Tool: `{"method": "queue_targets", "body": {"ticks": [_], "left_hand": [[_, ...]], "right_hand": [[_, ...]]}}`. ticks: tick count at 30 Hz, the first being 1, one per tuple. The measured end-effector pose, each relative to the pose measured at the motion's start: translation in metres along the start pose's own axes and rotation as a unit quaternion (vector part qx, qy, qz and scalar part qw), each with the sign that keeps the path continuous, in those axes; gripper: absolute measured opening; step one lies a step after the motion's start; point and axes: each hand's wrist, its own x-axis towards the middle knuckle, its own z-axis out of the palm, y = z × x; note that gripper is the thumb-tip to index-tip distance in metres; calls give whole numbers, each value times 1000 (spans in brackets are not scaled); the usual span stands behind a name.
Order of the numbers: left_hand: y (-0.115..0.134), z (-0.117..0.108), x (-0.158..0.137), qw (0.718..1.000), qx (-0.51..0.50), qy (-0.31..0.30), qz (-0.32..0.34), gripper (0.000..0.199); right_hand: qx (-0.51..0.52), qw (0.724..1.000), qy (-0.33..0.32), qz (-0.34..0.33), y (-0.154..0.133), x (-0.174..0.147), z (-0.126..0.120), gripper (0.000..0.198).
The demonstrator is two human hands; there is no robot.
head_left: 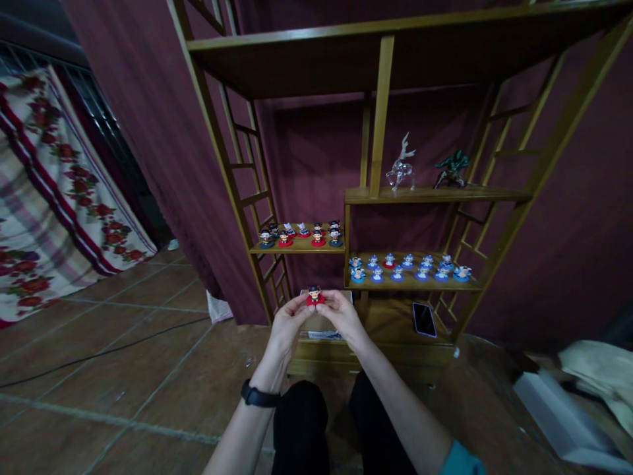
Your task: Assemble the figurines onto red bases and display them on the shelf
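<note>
Between my two hands is a small figurine (314,296) with dark hair and a red round base. My left hand (291,318) pinches its base from the left, and my right hand (341,311) grips it from the right. Both thumbs meet near its front edge. Beyond it, on the left shelf (301,247), several similar figurines (317,238) stand upright on red or dark bases. A lower right shelf (410,284) holds two rows of small blue and white figurines (397,272). A cardboard box (322,323) lies partly hidden behind my hands.
A phone (424,319) lies on the bottom board at right. Higher up stand a clear deer figure (401,166) and a dark green figure (452,169). The wooden frame's left post (222,152) rises beside a curtain (148,132). A cable (109,349) crosses the floor; a white box (564,415) sits right.
</note>
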Motion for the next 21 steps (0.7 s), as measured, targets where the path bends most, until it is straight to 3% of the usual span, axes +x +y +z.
{"method": "queue_targets", "body": {"ticks": [9,21], "left_hand": [[19,-8,15,996,-79,5,-45,36],[33,-7,32,999,-47,-22,-1,41]], "right_hand": [[-156,984,0,-86,-6,19,7,32],[-172,978,-11,-118,-15,38,7,30]]}}
